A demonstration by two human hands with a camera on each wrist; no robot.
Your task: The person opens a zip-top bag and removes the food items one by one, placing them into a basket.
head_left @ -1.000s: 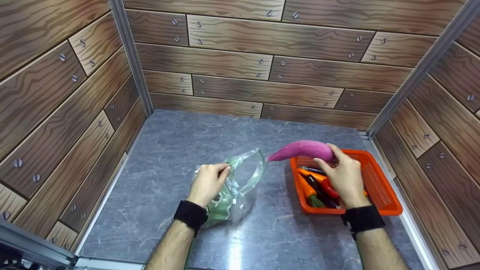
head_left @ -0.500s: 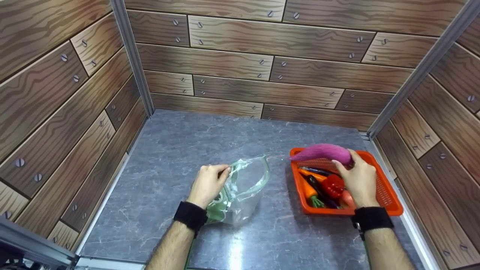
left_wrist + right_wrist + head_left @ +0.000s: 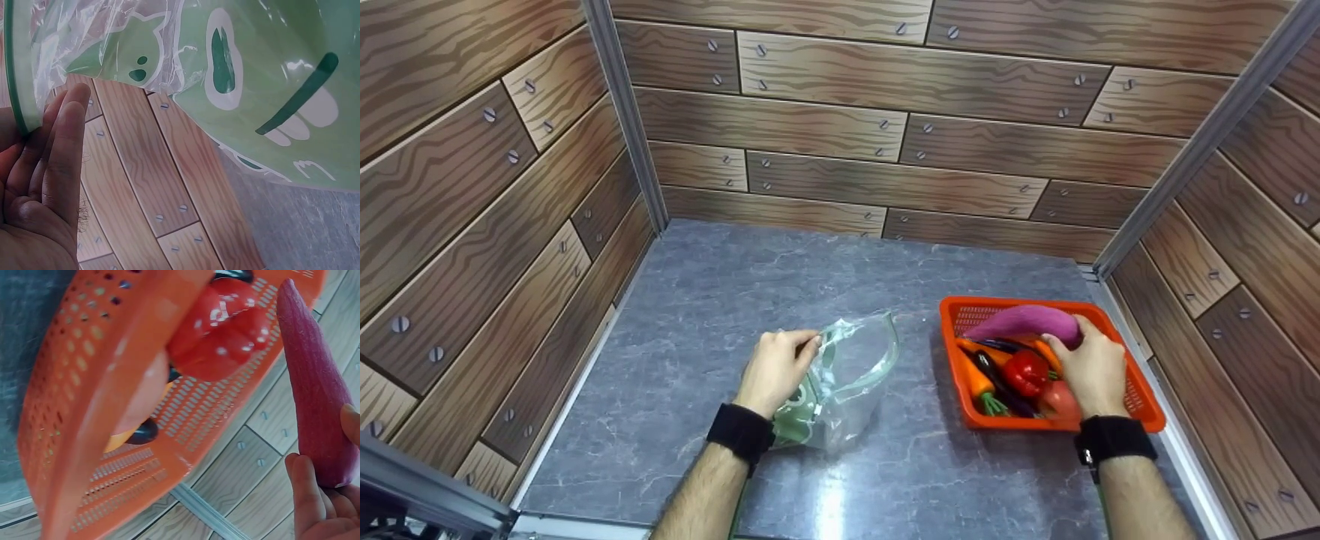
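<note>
In the head view my left hand [image 3: 780,367] pinches the rim of a clear plastic bag [image 3: 796,421] with green cartoon print. The bag's mouth gapes toward the right. The left wrist view shows the bag's green edge strip [image 3: 17,73] between thumb and fingers. My right hand [image 3: 1095,375] grips a purplish-pink sweet potato [image 3: 1024,322] by its thick end, the pointed end facing left. It is over the back of an orange basket [image 3: 1012,423]. The right wrist view shows the sweet potato [image 3: 318,382] alongside the basket's far wall, thumb and fingers on its blunt end.
The basket holds a red bell pepper [image 3: 1025,373], a carrot [image 3: 979,382] with green top, dark eggplants [image 3: 986,365] and a round pinkish-red item [image 3: 1059,401]. Wood-patterned walls [image 3: 825,127] enclose the grey marbled table [image 3: 735,270] at back and sides.
My right hand has carried the sweet potato rightward and down, from beside the bag's mouth to low over the basket. My left hand stays put; the bag's mouth has spread wider.
</note>
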